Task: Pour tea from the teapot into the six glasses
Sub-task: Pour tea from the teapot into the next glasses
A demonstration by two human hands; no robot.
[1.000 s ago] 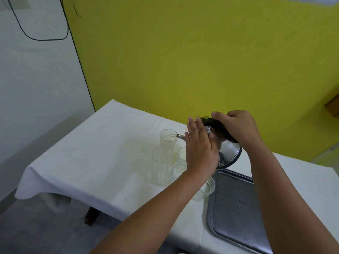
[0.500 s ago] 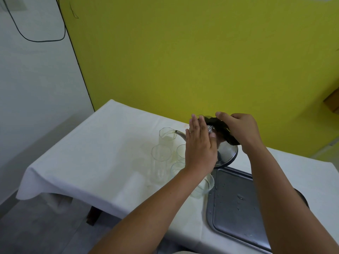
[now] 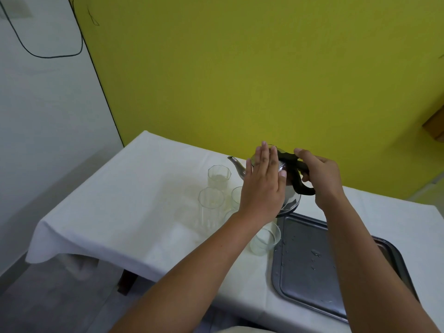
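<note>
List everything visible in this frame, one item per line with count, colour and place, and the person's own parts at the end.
teapot: one, shiny metal with black handle, held above the table's far side, spout pointing left.
glasses: at least four visible, clear, clustered left of the teapot; others may be hidden behind the arm.
tray: one, grey metal, wet with droplets, right of the glasses.
tablecloth: one, white, covering the table.
wall: yellow, behind the table.
cable: one, black, on the white wall at left.
left hand: flat against the teapot's lid and side.
right hand: gripping the black handle.
</note>
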